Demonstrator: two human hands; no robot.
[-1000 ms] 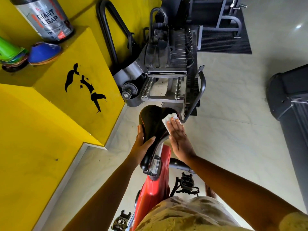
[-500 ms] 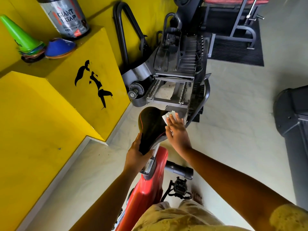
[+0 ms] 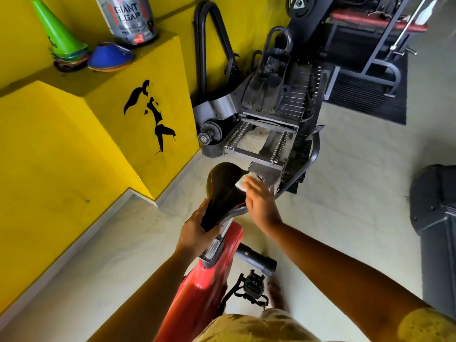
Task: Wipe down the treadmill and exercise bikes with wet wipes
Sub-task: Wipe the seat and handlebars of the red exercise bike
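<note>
Beside yellow steps [image 3: 74, 156], right hand's [image 3: 262, 207] straight fingers [image 3: 252, 185] press wipe [image 3: 240, 184] onto saddle [image 3: 222, 191].

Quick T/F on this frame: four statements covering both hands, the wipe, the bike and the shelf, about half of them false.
1. The right hand presses a white wipe against the saddle. True.
2. The left hand hangs free, touching nothing. False: it grips the narrow end of the saddle.
3. The bike frame below the saddle is blue. False: it is red.
4. A green cone stands on the yellow ledge. True.
</note>
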